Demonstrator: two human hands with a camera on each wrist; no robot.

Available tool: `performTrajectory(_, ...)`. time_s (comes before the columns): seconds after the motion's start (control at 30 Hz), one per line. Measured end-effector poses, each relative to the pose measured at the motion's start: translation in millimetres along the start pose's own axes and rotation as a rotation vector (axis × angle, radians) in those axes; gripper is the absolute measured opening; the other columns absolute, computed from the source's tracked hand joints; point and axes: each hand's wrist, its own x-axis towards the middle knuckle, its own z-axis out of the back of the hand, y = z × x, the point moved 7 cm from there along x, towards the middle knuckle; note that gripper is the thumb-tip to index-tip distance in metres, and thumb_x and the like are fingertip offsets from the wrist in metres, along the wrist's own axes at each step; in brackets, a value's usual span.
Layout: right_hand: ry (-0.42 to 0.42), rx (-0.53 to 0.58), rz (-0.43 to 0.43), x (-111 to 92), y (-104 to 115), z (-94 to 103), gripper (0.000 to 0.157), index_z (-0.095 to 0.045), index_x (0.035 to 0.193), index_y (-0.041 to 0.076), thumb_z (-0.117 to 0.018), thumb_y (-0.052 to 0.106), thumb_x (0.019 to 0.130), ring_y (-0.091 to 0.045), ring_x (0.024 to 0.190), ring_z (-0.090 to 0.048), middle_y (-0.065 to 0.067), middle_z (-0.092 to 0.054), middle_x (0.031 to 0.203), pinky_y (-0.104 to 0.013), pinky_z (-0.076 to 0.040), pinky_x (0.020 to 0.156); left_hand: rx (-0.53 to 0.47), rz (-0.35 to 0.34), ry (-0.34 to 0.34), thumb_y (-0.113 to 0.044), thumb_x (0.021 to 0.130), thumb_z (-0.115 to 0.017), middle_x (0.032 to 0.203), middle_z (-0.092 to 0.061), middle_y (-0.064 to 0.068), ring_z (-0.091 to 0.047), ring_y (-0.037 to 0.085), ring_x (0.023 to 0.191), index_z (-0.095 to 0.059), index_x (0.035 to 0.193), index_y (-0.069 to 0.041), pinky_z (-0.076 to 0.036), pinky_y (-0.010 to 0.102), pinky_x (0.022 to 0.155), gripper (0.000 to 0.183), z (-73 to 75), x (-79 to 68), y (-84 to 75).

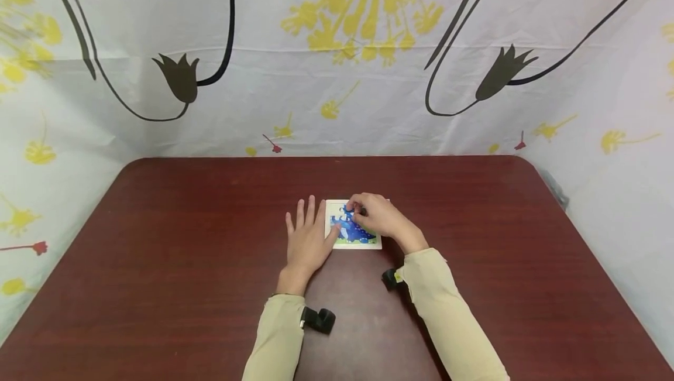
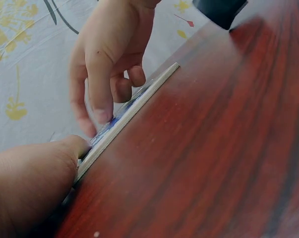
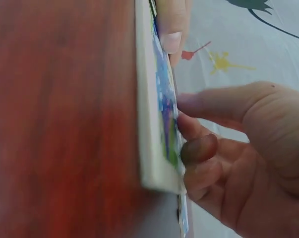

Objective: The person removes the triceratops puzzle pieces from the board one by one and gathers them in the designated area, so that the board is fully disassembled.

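A small jigsaw puzzle board point(image 1: 353, 246), white-rimmed with a blue dinosaur picture, lies flat on the table. My left hand point(image 1: 307, 246) is spread beside its left edge, fingers straight, and the thumb rests on the board's left part. Above the upper part of the picture, my right hand point(image 1: 381, 215) has curled fingers, with thumb and index fingertip at a blue puzzle piece point(image 1: 348, 210), seemingly pinching it. The fingers hide the board's upper right. In the right wrist view, a thin colourful sliver point(image 3: 184, 218) shows past the board's corner; its kind is unclear.
The dark red wooden table point(image 1: 184, 264) extends around the board on all sides. A white cloth point(image 1: 263, 94) with yellow and dark flower prints hangs behind and beside it. Black wrist cameras point(image 1: 319, 321) are strapped at both sleeves.
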Motion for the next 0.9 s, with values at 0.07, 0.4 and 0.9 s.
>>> performTrajectory(0.07,0.045,-0.015,0.010,2,2,-1.3,0.022,-0.062,0.108,0.006,-0.061,0.005,0.087,-0.014,0.069,-0.049,-0.001,-0.056,0.082,-0.032,-0.043,0.067,0.001,-0.008,-0.001,-0.050,0.093,-0.043,0.154,-0.014,0.012,-0.003,0.031,0.140,-0.027,0.148,-0.011,-0.001,0.056,0.107,0.069,-0.1,0.6,-1.7)
performTrajectory(0.4,0.142,0.034,-0.014,4,3,-5.8,0.031,-0.058,0.119,0.007,-0.061,0.004,0.088,-0.013,0.060,-0.045,-0.002,-0.052,0.075,-0.028,-0.040,0.060,0.005,-0.013,-0.011,-0.050,0.093,-0.044,0.153,-0.016,0.012,-0.004,0.032,0.140,-0.028,0.147,-0.010,-0.001,0.057,0.107,0.069,2.4,-1.3,-3.0)
performTrajectory(0.9,0.151,0.102,-0.053,11,2,-8.3,0.027,-0.055,0.112,0.009,-0.061,0.002,0.087,-0.014,0.055,-0.038,-0.003,-0.042,0.065,-0.029,-0.037,0.061,0.000,-0.012,-0.014,-0.049,0.093,-0.044,0.153,-0.017,0.013,-0.006,0.033,0.140,-0.028,0.147,-0.010,-0.002,0.058,0.107,0.069,3.4,-0.4,0.2)
